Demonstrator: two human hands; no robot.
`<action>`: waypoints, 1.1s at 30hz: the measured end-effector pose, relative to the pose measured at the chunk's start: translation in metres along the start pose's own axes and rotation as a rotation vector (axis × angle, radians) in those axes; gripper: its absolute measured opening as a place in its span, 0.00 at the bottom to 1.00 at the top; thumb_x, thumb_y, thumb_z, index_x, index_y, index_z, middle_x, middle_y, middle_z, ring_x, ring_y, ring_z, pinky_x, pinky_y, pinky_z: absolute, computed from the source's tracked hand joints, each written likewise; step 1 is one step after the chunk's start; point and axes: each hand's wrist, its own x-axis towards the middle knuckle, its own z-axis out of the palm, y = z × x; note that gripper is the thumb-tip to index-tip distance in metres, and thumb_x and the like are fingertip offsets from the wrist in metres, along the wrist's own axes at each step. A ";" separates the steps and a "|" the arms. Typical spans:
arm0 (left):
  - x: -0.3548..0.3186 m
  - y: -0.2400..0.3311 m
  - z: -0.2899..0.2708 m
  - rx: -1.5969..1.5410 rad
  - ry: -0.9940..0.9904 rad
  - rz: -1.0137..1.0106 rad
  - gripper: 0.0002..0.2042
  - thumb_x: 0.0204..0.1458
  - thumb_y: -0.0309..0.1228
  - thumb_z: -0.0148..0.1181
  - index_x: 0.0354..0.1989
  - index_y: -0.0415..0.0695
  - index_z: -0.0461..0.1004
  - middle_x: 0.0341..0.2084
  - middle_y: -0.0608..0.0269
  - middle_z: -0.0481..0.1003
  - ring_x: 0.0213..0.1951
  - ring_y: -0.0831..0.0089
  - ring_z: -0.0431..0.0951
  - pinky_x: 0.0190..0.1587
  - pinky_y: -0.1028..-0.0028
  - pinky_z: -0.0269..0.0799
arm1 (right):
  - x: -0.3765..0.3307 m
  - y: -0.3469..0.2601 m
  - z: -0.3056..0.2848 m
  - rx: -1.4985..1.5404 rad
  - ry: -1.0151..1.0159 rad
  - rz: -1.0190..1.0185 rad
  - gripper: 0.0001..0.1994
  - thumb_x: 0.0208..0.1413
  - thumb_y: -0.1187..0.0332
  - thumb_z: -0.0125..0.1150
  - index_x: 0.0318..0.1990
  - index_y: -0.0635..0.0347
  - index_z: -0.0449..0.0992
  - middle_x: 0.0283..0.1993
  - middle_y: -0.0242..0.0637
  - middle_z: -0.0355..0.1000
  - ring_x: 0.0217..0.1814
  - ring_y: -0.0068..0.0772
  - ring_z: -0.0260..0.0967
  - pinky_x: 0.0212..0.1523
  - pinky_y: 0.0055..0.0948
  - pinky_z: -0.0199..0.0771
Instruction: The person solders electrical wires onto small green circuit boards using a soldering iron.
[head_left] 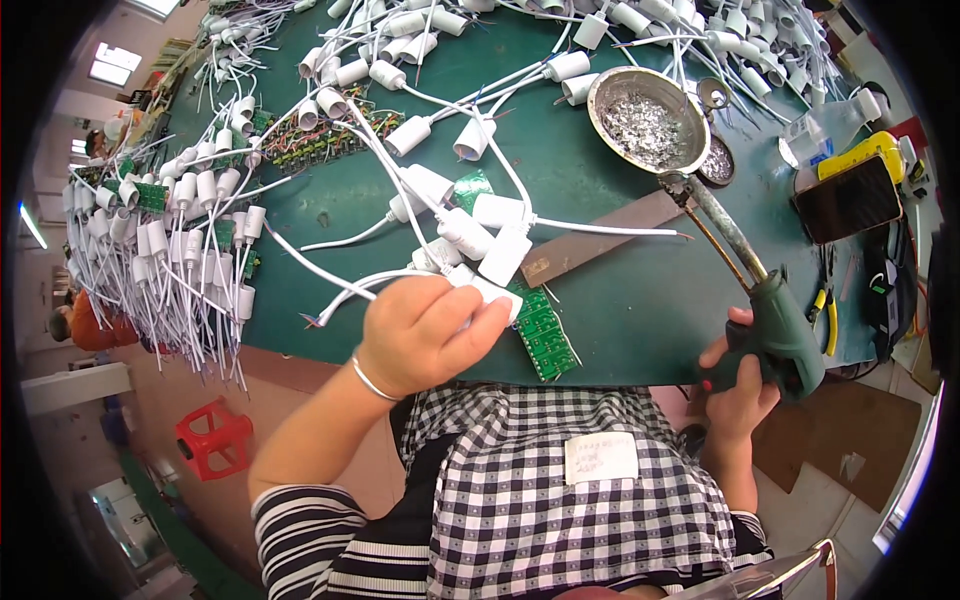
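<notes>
Pinched in my closed left hand [420, 335] is a white plastic housing [488, 293], partly hidden by the fingers. It sits at the upper end of a green circuit board strip [548, 340] near the table edge. Other white cylindrical housings [468, 232] with cables lie just beyond that hand. My right hand [738, 395] is wrapped round the handle of a green soldering gun [782, 325]. The gun's thin metal tip reaches up to the near rim of a round metal dish [592, 112] full of silvery bits.
A flat brown bar [600, 240] lies across the green table [375, 225]. Piles of corded white housings [190, 215] crowd the left and far sides. On the right are a dark phone [848, 200], yellow-handled pliers [826, 310] and a clear bottle [835, 122]. A red stool [215, 440] stands on the floor.
</notes>
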 end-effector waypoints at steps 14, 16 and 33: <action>-0.047 0.054 0.010 -0.450 -0.014 -0.430 0.22 0.35 0.23 0.66 0.41 0.42 0.66 0.36 0.54 0.68 0.34 0.57 0.71 0.35 0.64 0.70 | -0.016 -0.009 0.007 0.016 -0.110 0.031 0.21 0.53 0.68 0.45 0.52 0.72 0.67 0.25 0.41 0.70 0.24 0.24 0.64 0.27 0.21 0.64; -0.047 0.053 0.010 -0.490 -0.015 -0.441 0.20 0.35 0.23 0.65 0.40 0.41 0.67 0.36 0.55 0.67 0.34 0.57 0.71 0.35 0.64 0.70 | -0.019 -0.012 0.007 0.013 -0.114 0.041 0.21 0.52 0.69 0.44 0.52 0.72 0.67 0.25 0.41 0.70 0.24 0.25 0.64 0.27 0.21 0.64; -0.023 0.075 0.025 -0.186 -0.069 -0.627 0.06 0.37 0.26 0.62 0.25 0.48 0.72 0.41 0.58 0.59 0.49 0.55 0.59 0.52 0.58 0.50 | -0.060 -0.016 -0.049 -0.271 -0.633 0.195 0.09 0.50 0.72 0.55 0.38 0.65 0.75 0.30 0.39 0.75 0.28 0.33 0.73 0.36 0.31 0.74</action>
